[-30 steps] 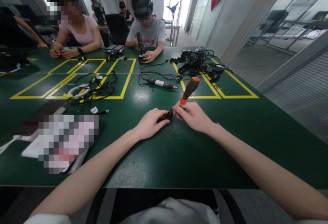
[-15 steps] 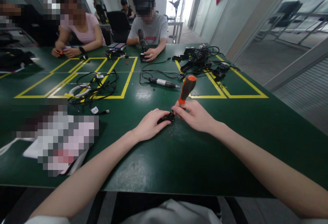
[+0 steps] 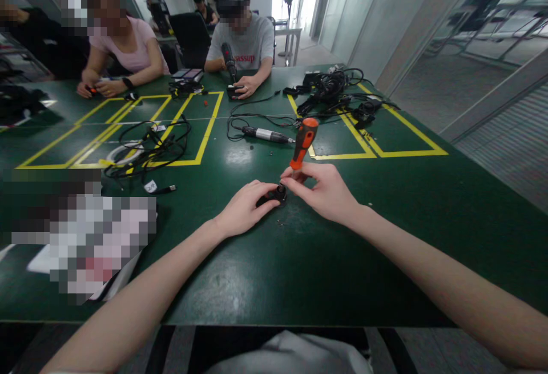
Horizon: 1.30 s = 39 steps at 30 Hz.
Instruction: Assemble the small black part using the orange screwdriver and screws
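Observation:
On the green table (image 3: 240,271), my left hand (image 3: 246,205) grips a small black part (image 3: 279,193) between thumb and fingers; its exact kind is too small to tell. My right hand (image 3: 323,191) is closed low on a screwdriver (image 3: 305,140) with an orange and black handle. The handle leans slightly to the right above my fingers, and its lower end is mostly hidden by them, right beside the black part. A few tiny screws (image 3: 280,222) lie just in front of the part. Beyond my hands rests a corded electric screwdriver (image 3: 268,135).
A heap of black cables (image 3: 327,94) lies at the back right. Coiled cables (image 3: 149,148) are on the left, behind a blurred packet (image 3: 107,248). Yellow tape (image 3: 208,137) marks the table. Across it, a person in grey (image 3: 240,43) and one in pink (image 3: 128,48) handle small items.
The screwdriver's handle has turned a little in my right hand, showing more orange. The whole view has shifted slightly; my left hand keeps its hold on the black part.

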Available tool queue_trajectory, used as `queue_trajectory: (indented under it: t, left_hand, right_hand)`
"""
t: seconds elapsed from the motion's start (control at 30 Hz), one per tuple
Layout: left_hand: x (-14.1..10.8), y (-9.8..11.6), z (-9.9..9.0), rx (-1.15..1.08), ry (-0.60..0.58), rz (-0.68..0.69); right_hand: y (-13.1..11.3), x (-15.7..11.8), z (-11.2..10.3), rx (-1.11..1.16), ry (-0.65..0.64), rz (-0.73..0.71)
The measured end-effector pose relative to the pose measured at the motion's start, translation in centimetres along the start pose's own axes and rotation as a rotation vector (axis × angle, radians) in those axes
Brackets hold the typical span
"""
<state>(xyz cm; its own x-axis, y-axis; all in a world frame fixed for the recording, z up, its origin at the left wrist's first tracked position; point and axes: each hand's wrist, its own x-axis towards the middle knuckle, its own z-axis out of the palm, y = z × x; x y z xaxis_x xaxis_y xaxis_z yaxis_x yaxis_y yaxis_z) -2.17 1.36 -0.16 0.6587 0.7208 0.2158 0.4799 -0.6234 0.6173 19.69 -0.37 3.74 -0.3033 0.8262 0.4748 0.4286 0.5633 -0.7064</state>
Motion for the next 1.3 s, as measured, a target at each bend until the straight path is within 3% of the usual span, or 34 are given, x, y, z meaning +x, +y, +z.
queue_trajectory:
  t: [0.07, 0.17, 0.3, 0.7, 1.1, 1.3]
  left_hand:
    - [0.0, 0.0, 0.0, -0.01, -0.006, 0.01]
    - [0.0, 0.0, -0.1, -0.016, -0.009, 0.009]
    - [0.0, 0.0, -0.1, -0.039, 0.001, 0.005]
    - [-0.1, 0.1, -0.1, -0.013, 0.056, -0.044]
    - [-0.1, -0.1, -0.1, -0.021, 0.061, -0.051]
    - [-0.2, -0.1, -0.2, -0.042, 0.033, -0.051]
  right_hand:
    - [0.0, -0.6, 0.4, 0.093, 0.078, 0.058]
    - [-0.1, -1.0, 0.6, 0.23, 0.098, 0.129]
    - [-0.3, -1.2, 0.6, 0.319, 0.143, 0.115]
    - [-0.2, -2.3, 1.0, 0.599, 0.096, 0.249]
    - [-0.2, -2.1, 1.7, 0.545, 0.066, 0.171]
    - [0.2, -2.2, 2.0, 0.619, 0.111, 0.198]
